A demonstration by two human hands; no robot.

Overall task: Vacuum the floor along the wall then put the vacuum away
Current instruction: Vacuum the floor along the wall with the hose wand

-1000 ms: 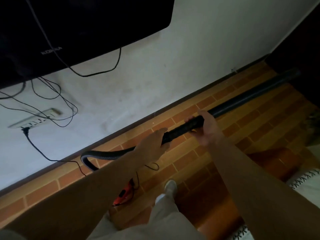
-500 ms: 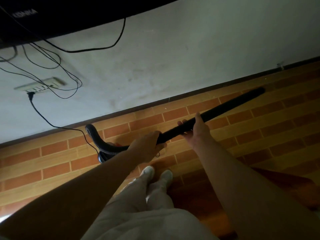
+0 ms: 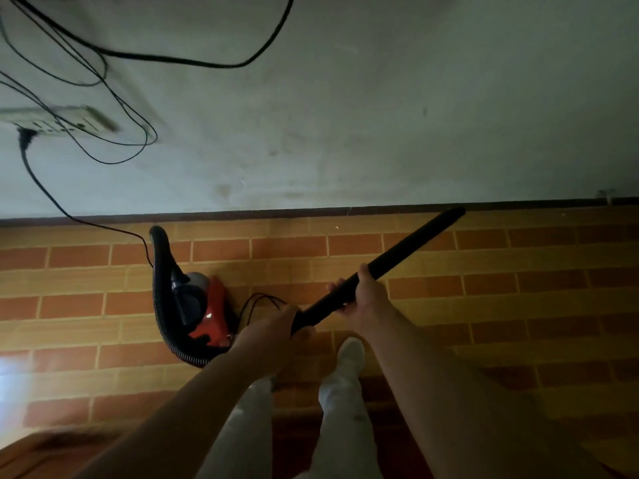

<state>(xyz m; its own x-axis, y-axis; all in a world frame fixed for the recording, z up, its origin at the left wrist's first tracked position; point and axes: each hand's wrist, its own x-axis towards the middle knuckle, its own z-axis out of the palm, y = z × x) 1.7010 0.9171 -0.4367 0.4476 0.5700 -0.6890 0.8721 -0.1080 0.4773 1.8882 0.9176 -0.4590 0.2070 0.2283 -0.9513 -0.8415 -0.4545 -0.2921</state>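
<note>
Head view: a person stands on a brick-patterned floor (image 3: 518,305) facing a pale wall (image 3: 380,115), both hands clamped around the black wand (image 3: 397,257) of a vacuum. The left hand (image 3: 276,326) closes its grip on the near end of the wand, where the ribbed hose (image 3: 159,288) joins; the right hand (image 3: 366,299) wraps the tube a little farther along. The wand slants up and to the right, its tip (image 3: 458,212) at or just beside the dark skirting (image 3: 311,211) at the foot of the wall; whether it touches cannot be told. The red canister (image 3: 207,312) sits on the floor to the left of the person's feet, near the left hand, with the hose looping up and around it. Its power cord (image 3: 69,216) runs left across the floor and up to a power strip (image 3: 58,121) fixed on the wall, where other loose cables (image 3: 121,108) hang.

The wand looks rigid and light, easy to steer with two hands spaced apart as here. The hose is flexible and will drag behind. The canister looks the heavier part, best lifted by its body or a handle, which is not clearly visible. The trailing cord near the feet could snag. The scene is dim and slightly blurred.
</note>
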